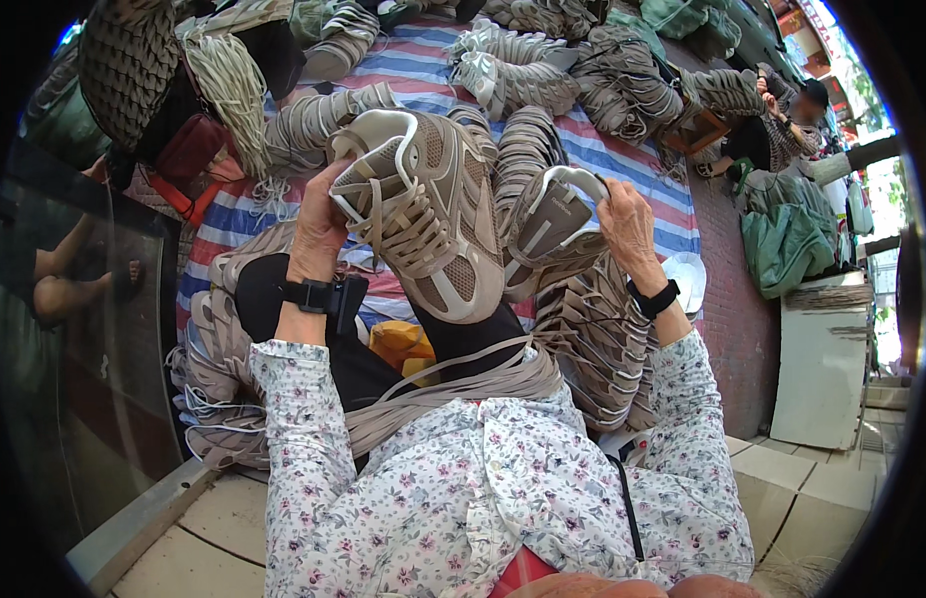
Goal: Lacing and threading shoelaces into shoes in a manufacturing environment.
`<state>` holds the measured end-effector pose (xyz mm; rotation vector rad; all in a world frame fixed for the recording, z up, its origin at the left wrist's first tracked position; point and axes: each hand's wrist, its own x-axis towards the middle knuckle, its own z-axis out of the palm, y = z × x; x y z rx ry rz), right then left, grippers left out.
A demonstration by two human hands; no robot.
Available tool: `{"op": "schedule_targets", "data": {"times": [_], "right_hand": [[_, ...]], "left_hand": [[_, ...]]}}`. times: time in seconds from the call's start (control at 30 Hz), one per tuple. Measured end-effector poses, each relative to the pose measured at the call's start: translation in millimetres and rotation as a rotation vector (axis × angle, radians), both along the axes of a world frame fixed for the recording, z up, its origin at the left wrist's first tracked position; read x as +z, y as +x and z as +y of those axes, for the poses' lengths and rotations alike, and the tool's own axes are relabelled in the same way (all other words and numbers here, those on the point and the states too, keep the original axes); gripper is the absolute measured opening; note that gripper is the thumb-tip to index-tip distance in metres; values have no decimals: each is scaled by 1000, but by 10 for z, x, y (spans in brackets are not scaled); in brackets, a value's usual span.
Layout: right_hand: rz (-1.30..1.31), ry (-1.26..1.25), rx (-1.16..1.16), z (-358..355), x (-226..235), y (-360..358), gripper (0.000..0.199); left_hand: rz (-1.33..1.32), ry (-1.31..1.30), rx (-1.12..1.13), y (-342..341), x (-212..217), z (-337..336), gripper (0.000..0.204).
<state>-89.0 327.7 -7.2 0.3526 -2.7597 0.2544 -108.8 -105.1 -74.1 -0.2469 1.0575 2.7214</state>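
Observation:
In my left hand (318, 229) is a beige and brown sneaker upper (453, 234), gripped by its collar, toe pointing down toward me. Its laces are threaded in a criss-cross over the tongue. My right hand (630, 227) pinches the edge of a second beige upper (553, 227), whose grey-brown tongue faces me. The two uppers are side by side above my knees. Across my lap lies a bundle of long beige shoelaces (463, 387). Part of my left hand's fingers is hidden behind the first upper.
Stacked uppers stand beside my right leg (598, 339) and left leg (219, 369). More stacks sit on the striped sheet (622, 159). A person (782, 120) sits at the far right near a green sack (792, 239). A glass panel (84, 349) is at my left.

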Motion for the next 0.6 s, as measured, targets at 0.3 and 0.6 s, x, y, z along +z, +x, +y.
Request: {"op": "schedule_targets", "data": {"times": [0.3, 0.6], "right_hand": [[194, 64, -8, -204, 145, 40, 40], [106, 56, 80, -424, -140, 331, 53]], "left_hand": [[-8, -7, 36, 48, 160, 108, 27], [10, 18, -7, 82, 201, 98, 27]]}}
